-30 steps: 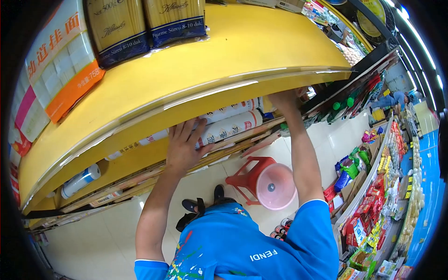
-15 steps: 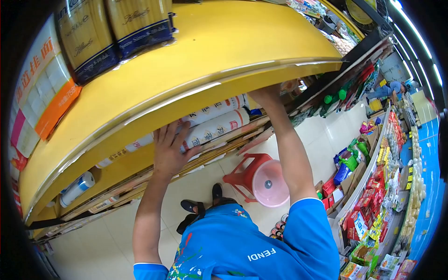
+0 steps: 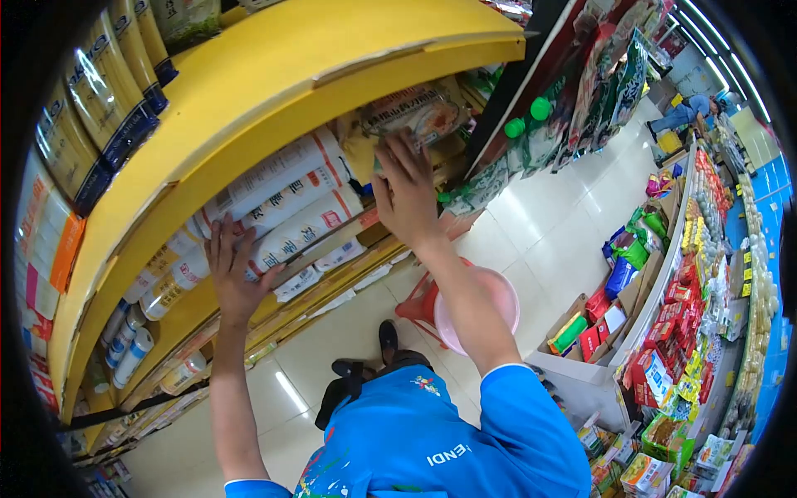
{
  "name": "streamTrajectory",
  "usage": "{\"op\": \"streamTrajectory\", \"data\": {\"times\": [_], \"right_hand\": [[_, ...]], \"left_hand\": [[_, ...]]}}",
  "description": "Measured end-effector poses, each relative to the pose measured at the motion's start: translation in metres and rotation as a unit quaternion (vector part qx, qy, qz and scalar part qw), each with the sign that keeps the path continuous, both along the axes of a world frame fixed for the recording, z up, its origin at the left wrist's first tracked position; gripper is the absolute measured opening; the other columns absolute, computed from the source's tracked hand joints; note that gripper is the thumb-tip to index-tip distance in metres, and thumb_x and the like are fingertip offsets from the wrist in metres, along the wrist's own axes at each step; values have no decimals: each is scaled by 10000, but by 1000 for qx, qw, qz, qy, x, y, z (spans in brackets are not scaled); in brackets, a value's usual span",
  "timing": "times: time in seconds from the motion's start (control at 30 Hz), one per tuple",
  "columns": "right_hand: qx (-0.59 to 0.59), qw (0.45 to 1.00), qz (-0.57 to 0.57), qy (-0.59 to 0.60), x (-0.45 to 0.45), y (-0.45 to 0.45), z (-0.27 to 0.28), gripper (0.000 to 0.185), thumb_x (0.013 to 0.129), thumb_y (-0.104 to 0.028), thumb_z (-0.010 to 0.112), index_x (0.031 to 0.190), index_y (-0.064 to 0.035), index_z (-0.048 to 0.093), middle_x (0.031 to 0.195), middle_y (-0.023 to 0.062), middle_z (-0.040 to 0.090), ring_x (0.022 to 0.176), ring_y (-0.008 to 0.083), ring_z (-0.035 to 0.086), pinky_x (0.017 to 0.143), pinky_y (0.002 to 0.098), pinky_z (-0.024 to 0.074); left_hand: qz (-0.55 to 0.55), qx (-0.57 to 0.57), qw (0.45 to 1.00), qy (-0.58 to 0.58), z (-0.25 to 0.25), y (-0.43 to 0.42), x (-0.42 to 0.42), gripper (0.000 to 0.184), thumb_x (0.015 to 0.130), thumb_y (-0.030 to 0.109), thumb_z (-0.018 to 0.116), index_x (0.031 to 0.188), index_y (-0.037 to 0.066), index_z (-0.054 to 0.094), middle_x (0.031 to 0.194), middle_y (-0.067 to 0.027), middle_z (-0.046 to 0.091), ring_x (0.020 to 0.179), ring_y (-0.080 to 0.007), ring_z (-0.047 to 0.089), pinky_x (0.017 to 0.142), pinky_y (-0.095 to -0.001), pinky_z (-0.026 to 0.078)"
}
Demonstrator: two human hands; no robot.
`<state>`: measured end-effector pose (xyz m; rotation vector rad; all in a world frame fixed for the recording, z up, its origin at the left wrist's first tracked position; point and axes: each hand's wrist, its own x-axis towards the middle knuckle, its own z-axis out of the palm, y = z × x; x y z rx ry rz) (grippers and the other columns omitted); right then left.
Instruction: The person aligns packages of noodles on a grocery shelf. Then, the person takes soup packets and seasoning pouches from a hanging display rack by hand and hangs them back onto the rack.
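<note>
White noodle rolls with dark and red print [image 3: 303, 230] lie stacked on a shelf beneath the yellow upper shelf [image 3: 274, 75]. My left hand [image 3: 235, 270] rests on the left ends of these rolls, its fingers spread. To their right, my right hand [image 3: 407, 195] is at the front of a clear and yellow food packet [image 3: 415, 116]. Its fingers are extended and slightly bent, and nothing is seen held in them. More rolls [image 3: 174, 278] lie to the left of my left hand.
A pink basin [image 3: 498, 307] sits on a red stool [image 3: 419, 309] below my right arm. Pasta packs [image 3: 104, 91] stand on the upper shelf. Green-capped goods [image 3: 531, 124] hang at the right. Cartons of packets [image 3: 589, 328] line the opposite shelf, and a person [image 3: 685, 112] bends far off.
The view has shifted, showing more of the lower shelf and its rolls. My right hand, partly hidden under the upper shelf before, now shows in front of the packet. My left hand stays on the rolls.
</note>
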<state>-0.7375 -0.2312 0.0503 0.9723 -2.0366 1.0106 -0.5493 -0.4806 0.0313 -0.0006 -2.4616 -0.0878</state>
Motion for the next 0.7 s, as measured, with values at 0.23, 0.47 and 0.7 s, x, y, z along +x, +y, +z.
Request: {"op": "streamTrajectory", "data": {"times": [0.23,0.47,0.7], "right_hand": [[43,943,-50,-326,123,146,-134,347,796,-39,580,1133,46,565,1219,248,538,1123,408,521,949,412,432],[222,800,-193,-524,272,306,-226,372,785,-152,629,1113,23,608,1198,253,558,1122,399,530,975,422,418],[230,779,-220,-540,320,376,-227,382,768,-153,640,1099,35,609,1168,268,559,1081,398,545,947,419,434]], "left_hand": [[5,-5,1000,-3,6,6,1,688,621,315,813,1224,98,562,1464,-150,328,1359,-370,271,1090,-546,220],[6,-48,999,-1,9,10,4,653,698,317,774,1272,126,530,1484,-111,303,1374,-313,263,1094,-522,219],[70,-112,991,2,-4,24,12,529,877,384,595,1346,181,459,1507,-72,262,1392,-280,232,1073,-582,199]]}}
